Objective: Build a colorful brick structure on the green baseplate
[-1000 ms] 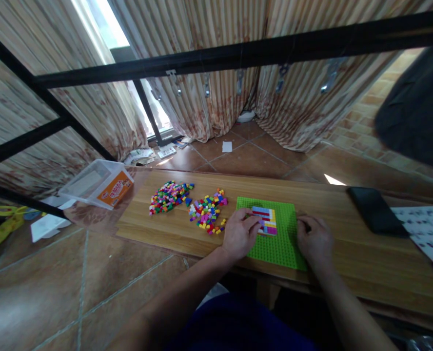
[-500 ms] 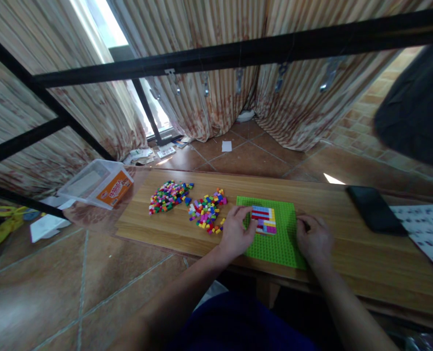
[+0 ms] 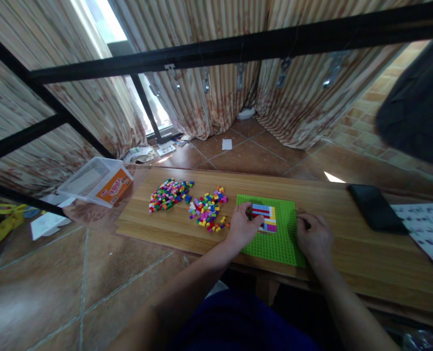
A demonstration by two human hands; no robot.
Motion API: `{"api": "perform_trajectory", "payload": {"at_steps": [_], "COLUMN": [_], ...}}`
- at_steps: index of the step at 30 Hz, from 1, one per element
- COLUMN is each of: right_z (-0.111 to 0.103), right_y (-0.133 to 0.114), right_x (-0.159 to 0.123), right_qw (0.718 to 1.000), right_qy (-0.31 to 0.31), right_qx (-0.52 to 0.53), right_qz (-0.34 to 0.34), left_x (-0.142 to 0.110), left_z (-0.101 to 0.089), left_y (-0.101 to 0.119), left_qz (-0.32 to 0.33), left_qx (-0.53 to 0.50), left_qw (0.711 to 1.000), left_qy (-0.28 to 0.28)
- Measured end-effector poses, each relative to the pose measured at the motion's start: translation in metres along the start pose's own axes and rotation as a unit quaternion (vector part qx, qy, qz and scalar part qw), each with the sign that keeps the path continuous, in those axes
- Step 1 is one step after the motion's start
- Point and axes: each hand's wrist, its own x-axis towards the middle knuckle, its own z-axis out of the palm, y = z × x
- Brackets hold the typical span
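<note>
My left hand (image 3: 243,228) is over the left part of the green studded baseplate (image 3: 275,253), thumb and index finger apart. Its thumb reaches onto a flat block of toy bricks (image 3: 270,220), with red, light blue, white, yellow and magenta rows, and hides part of its left side. I see nothing held between these fingers. My right hand (image 3: 314,239) is closed at the baseplate's right edge, with curled fingers and the thumb against the rim. Loose toy bricks (image 3: 206,209) of many colours lie just left of my left hand.
Farther left is a second brick heap (image 3: 168,195), then a clear plastic box (image 3: 95,183) with an orange label. A black phone-like slab (image 3: 379,208) and a printed sheet (image 3: 426,229) lie at the right of the wooden table (image 3: 341,273). A black metal bar (image 3: 216,52) crosses above.
My left hand drew back slightly from the brick block with its fingers parting, then moved right again so the thumb overlaps the block. My right hand has stayed at the baseplate's edge.
</note>
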Motion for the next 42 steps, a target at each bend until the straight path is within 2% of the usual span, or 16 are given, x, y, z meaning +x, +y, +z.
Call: {"api": "perform_trajectory", "payload": {"at_steps": [11,18,23,28,32,38,42], "right_z": [0.002,0.002,0.001,0.000,-0.001,-0.001,-0.001], "right_y": [0.001,0.002,0.002,0.002,0.003,0.010,0.012], "right_x": [-0.001,-0.002,-0.001,0.000,0.000,-0.001,-0.002], "right_qw": [1.000,1.000,1.000,1.000,0.999,0.998,0.997], "right_qy": [0.004,0.003,0.004,-0.001,-0.001,0.004,0.010], "right_qx": [-0.017,-0.012,-0.021,-0.022,-0.032,-0.041,-0.056], "right_qz": [0.009,0.001,-0.006,-0.008,-0.014,-0.040,-0.046], "left_x": [-0.008,-0.003,-0.004,-0.015,-0.028,-0.048,-0.055], "left_z": [0.007,0.016,0.011,-0.017,-0.052,-0.097,-0.108], "left_y": [0.001,-0.008,-0.004,-0.001,-0.014,-0.046,-0.055], "left_qz": [0.026,0.004,-0.008,0.033,0.072,0.142,0.191], "left_qx": [-0.006,-0.026,-0.055,-0.049,-0.011,0.123,0.230], "left_qw": [0.999,0.998,0.997,0.997,0.996,0.978,0.948], "left_qy": [0.037,0.056,0.048,0.045,0.057,0.094,0.108]}}
